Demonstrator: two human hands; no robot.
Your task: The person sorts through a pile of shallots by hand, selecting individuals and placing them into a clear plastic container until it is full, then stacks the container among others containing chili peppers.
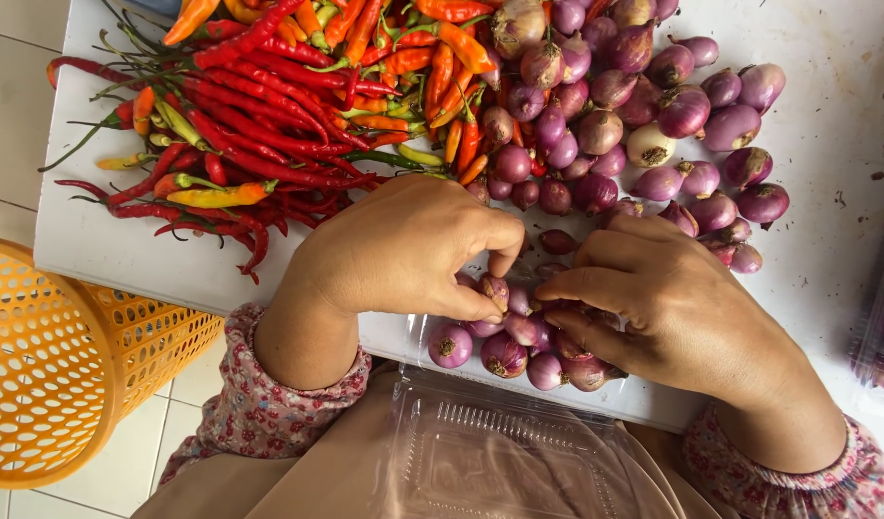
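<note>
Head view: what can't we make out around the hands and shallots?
- Shallots under the left hand and right hand: the hands cover what the fingertips grip.
- Clear plastic container: cut off by the bottom edge.
- Orange basket: cut off at the left edge.
- Chili pile: top cropped.

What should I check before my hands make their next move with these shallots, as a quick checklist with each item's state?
1. Left hand on the small group of shallots at the near table edge: ok.
2. Right hand touching the same group: ok.
3. Clear plastic container open on the lap, below the table edge: ok.
4. Shallots safely back from the white table's edge: not ok.
5. Chili pile apart from the hands: ok.
6. Grip firmness: cannot tell.
</note>
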